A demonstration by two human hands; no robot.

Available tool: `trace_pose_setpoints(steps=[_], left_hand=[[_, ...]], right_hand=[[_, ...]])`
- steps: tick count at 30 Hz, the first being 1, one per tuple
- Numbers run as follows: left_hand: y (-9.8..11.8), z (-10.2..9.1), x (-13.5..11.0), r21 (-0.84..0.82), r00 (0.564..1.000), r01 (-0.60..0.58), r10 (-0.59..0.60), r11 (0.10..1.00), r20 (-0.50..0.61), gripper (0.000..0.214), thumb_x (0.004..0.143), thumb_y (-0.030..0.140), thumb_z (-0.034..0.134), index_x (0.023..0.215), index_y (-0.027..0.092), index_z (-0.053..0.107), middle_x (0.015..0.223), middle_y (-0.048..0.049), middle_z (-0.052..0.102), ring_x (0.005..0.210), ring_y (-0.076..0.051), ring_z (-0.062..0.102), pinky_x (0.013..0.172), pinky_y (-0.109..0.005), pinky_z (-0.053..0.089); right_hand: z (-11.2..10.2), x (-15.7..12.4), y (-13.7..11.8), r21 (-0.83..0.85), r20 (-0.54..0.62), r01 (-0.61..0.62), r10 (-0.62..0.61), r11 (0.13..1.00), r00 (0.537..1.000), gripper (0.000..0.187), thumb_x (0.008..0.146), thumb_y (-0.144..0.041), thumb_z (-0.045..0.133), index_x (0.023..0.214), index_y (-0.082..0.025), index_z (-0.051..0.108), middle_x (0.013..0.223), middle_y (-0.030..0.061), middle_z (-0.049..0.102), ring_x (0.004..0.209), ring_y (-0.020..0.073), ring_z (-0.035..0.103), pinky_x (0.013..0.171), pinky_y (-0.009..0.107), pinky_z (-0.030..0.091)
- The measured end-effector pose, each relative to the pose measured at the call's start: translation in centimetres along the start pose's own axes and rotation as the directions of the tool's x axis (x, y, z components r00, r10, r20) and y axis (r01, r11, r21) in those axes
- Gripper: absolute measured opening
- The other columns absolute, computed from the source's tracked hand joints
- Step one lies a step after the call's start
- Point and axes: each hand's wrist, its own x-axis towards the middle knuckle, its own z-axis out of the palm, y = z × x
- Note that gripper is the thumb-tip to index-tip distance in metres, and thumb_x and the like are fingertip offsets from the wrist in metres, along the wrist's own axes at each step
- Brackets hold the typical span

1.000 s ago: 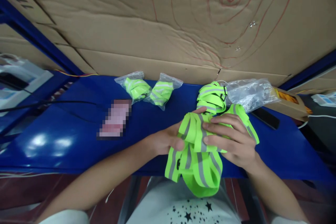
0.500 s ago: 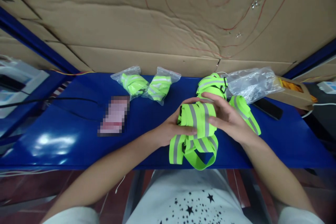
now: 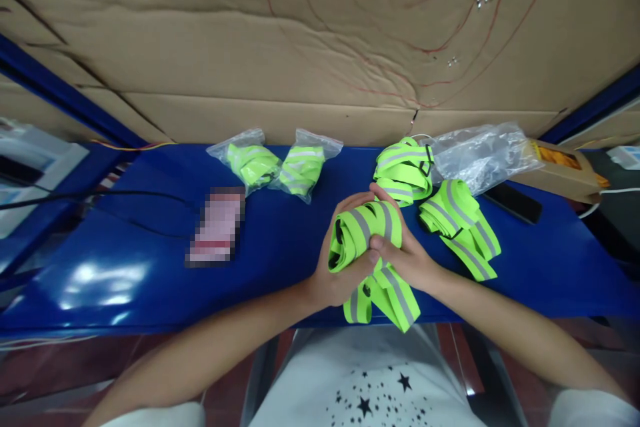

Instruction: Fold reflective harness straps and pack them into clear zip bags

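Note:
Between my two hands, near the table's front edge, is a rolled neon-green reflective strap (image 3: 360, 230) with a grey stripe. My left hand (image 3: 337, 280) wraps its left side, thumb across the front. From the right, my right hand (image 3: 407, 253) closes on the same roll, its thumb meeting the left one. Loose strap ends hang below the hands toward the edge. Just beyond my right hand lies a folded green strap bundle (image 3: 403, 167) with a black buckle. Another partly unrolled strap (image 3: 455, 210) rests right of it. Most of my fingers are hidden behind the roll.
Two clear bags with green straps, a left bag (image 3: 253, 163) and a right bag (image 3: 303, 170), lie at the back of the blue table (image 3: 150, 213). Empty plastic bags (image 3: 480, 153), a black phone (image 3: 515, 203) and a cardboard box (image 3: 565, 170) are right. A blurred-out pink device (image 3: 215, 227) sits left.
My hands have closed in tighter around the rolled strap, and it has turned and tilted between them. My right hand has moved left, uncovering more of the strap on the right.

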Motion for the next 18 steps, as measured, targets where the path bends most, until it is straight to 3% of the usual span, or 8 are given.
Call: trace_pose_setpoints(steps=[3,5,7,9,11,13,16,18], left_hand=[[0.3,-0.7,0.4,0.173,0.984,-0.176,0.167,0.969,0.066,0.064,0.088,0.038,0.074,0.147,0.027,0.052,0.162,-0.0127,0.038,0.148,-0.036,0.043,0.124,-0.054,0.037],[0.7,-1.1,0.7,0.266,0.982,-0.180,0.158,0.947,0.101,0.068,0.086,0.037,0.078,0.148,0.027,0.052,0.167,-0.0112,0.030,0.153,-0.037,0.035,0.129,-0.055,0.027],[1.1,-1.1,1.0,0.259,0.995,-0.086,0.068,0.962,0.076,0.072,0.083,0.035,0.082,0.148,0.029,0.052,0.170,-0.0087,0.026,0.157,-0.037,0.027,0.131,-0.052,0.021],[1.3,-0.8,1.1,0.061,0.992,0.126,-0.127,0.990,0.019,0.081,0.080,0.037,0.085,0.152,0.032,0.048,0.168,-0.0070,0.032,0.156,-0.034,0.030,0.129,-0.047,0.026],[1.2,-0.4,1.2,-0.234,0.929,0.368,-0.363,0.900,0.066,0.087,0.076,0.045,0.088,0.151,0.032,0.047,0.157,-0.0081,0.049,0.149,-0.034,0.044,0.122,-0.046,0.039],[0.8,-0.1,1.1,-0.425,0.826,0.558,-0.529,0.713,0.196,0.084,0.071,0.050,0.091,0.143,0.026,0.056,0.135,-0.0096,0.068,0.130,-0.034,0.062,0.109,-0.045,0.051],[0.3,0.2,0.8,-0.449,0.697,0.702,-0.664,0.553,0.272,0.056,0.063,0.038,0.096,0.110,0.018,0.073,0.094,-0.0061,0.077,0.089,-0.025,0.074,0.085,-0.036,0.058],[0.1,0.3,0.4,-0.437,0.654,0.739,-0.700,0.512,0.287,0.044,0.058,0.027,0.098,0.094,0.017,0.076,0.083,-0.0032,0.076,0.077,-0.021,0.071,0.078,-0.033,0.057]], right_hand=[[-1.0,0.2,-0.3,0.126,0.061,-0.081,0.074,0.989,0.995,0.077,0.087,-0.052,0.079,0.153,-0.031,0.046,0.139,0.0064,0.066,0.125,0.0260,0.065,0.107,0.042,0.055],[-1.8,0.3,-0.7,0.175,0.108,-0.143,0.125,0.974,0.986,0.061,0.083,-0.049,0.083,0.136,-0.026,0.064,0.130,0.0068,0.072,0.115,0.0260,0.071,0.100,0.041,0.059],[-2.1,0.5,-1.3,0.205,0.104,-0.201,0.182,0.958,0.978,0.050,0.079,-0.047,0.087,0.119,-0.021,0.073,0.113,0.0074,0.078,0.099,0.0251,0.075,0.087,0.040,0.064],[-1.8,0.6,-1.7,0.242,0.023,-0.203,0.204,0.949,0.979,0.046,0.076,-0.045,0.089,0.112,-0.020,0.074,0.104,0.0067,0.080,0.089,0.0238,0.077,0.079,0.037,0.065],[-1.1,0.7,-1.8,0.276,-0.089,-0.153,0.184,0.949,0.979,0.047,0.076,-0.044,0.089,0.112,-0.020,0.073,0.102,0.0063,0.080,0.087,0.0233,0.077,0.078,0.037,0.066],[-0.3,0.6,-1.6,0.269,-0.212,-0.088,0.148,0.959,0.966,0.046,0.079,-0.047,0.086,0.113,-0.020,0.071,0.103,0.0070,0.080,0.088,0.0240,0.077,0.080,0.039,0.066],[0.2,0.4,-0.8,0.052,-0.363,0.055,-0.033,0.997,0.931,0.039,0.086,-0.048,0.080,0.112,-0.021,0.070,0.103,0.0074,0.080,0.089,0.0248,0.077,0.080,0.040,0.066],[0.0,0.2,-0.2,-0.214,-0.302,0.233,-0.291,0.948,0.908,0.036,0.087,-0.041,0.080,0.116,-0.024,0.069,0.110,0.0077,0.079,0.098,0.0265,0.077,0.086,0.042,0.065]])
